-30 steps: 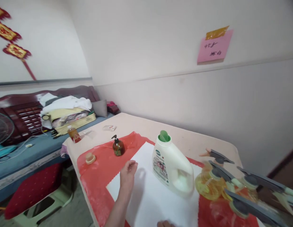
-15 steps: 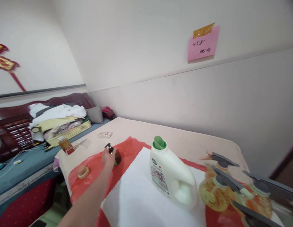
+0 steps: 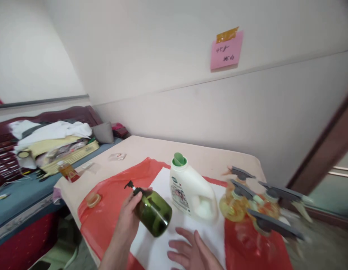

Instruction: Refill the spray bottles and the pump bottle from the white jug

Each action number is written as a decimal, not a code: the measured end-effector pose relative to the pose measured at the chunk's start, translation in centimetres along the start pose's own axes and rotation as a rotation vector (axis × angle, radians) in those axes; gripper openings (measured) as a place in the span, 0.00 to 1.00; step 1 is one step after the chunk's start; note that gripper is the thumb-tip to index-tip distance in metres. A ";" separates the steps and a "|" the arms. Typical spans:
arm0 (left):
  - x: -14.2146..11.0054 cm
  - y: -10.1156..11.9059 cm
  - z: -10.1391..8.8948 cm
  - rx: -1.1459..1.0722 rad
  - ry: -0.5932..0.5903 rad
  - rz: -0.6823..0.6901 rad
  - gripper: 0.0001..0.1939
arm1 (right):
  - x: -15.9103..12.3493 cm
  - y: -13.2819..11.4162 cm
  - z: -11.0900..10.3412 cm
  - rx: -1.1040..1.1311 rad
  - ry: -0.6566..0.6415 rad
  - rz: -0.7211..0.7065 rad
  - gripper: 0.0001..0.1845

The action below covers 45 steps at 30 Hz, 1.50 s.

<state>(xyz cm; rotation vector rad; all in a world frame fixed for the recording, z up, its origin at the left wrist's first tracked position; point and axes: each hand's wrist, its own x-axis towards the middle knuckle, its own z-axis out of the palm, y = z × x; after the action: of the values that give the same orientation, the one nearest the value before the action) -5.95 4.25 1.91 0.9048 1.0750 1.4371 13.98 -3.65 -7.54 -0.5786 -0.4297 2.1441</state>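
My left hand (image 3: 130, 212) is closed round the upper part of a dark green pump bottle (image 3: 154, 212). The bottle is tilted, with its black pump head toward the upper left and its base toward the lower right, above a white cloth (image 3: 151, 245). Just below and right of the base, my right hand (image 3: 190, 249) is open, fingers spread, apart from the bottle and holding nothing. Behind my hands stands a white detergent jug (image 3: 190, 191) with a handle; its green-rimmed mouth is uncapped.
Several spray bottles of yellow liquid (image 3: 232, 206) stand at the right on a red plastic sheet (image 3: 106, 191). A round cap (image 3: 93, 200) lies at left. A drink bottle (image 3: 67, 171) is at the table's left edge. A pink note (image 3: 226, 51) is taped to the wall.
My left hand has lifted the pump bottle from the red sheet, bringing it nearer and to the right, tilted. My right hand has come into view. The camera has turned slightly right.
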 end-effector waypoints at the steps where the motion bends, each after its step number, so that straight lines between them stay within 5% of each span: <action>1: -1.3 -0.1 1.0 -0.065 -0.059 -0.060 0.15 | -0.3 -0.2 0.6 0.110 -0.073 -0.001 0.41; 5: -4.7 -0.7 3.9 -0.087 -0.258 -0.146 0.12 | -1.5 -0.4 1.9 0.181 -0.266 -0.004 0.37; 9: -5.6 -1.4 4.7 -0.061 -0.280 -0.103 0.14 | -2.0 -0.2 1.7 0.160 -0.239 -0.003 0.38; 16: -5.2 -2.7 4.9 -0.177 -0.126 -0.152 0.15 | -2.3 0.2 2.4 0.079 -0.083 -0.063 0.32; 20: -4.9 -3.2 4.9 -0.169 -0.083 -0.134 0.15 | -1.8 0.8 2.7 -0.078 -0.011 -0.258 0.34; 26: -4.6 -4.5 4.3 -0.088 -0.058 -0.080 0.15 | -0.5 2.0 1.2 -0.591 0.399 -0.587 0.51; 28: -4.7 -4.6 4.2 -0.092 -0.047 -0.079 0.15 | -0.5 1.8 1.1 -0.498 0.313 -0.571 0.52; 31: -4.9 -4.3 4.3 -0.125 -0.111 -0.118 0.14 | -1.3 0.6 1.5 -0.144 0.089 -0.336 0.40; 34: -5.1 -3.7 4.4 -0.130 -0.193 -0.153 0.14 | -2.1 -0.5 2.1 -0.054 -0.048 -0.142 0.31; 37: -5.2 -3.3 4.5 -0.079 -0.175 -0.171 0.15 | -1.8 -0.8 2.0 -0.241 -0.043 -0.244 0.43; 40: -5.1 -3.6 4.4 0.025 -0.167 -0.145 0.16 | -1.0 -0.4 1.5 -0.697 0.212 -0.394 0.53; 42: -5.0 -4.2 4.3 0.097 -0.174 -0.104 0.16 | -0.6 0.0 1.3 -1.012 0.401 -0.462 0.52; 45: -5.1 -5.1 4.4 0.140 -0.130 -0.064 0.17 | -0.3 0.6 1.3 -1.251 0.510 -0.590 0.49</action>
<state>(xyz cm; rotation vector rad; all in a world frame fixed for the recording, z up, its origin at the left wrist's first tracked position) 0.41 -0.16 -1.47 1.0405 1.1070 1.2449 13.07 -4.35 -6.71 -1.4006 -1.4303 0.9099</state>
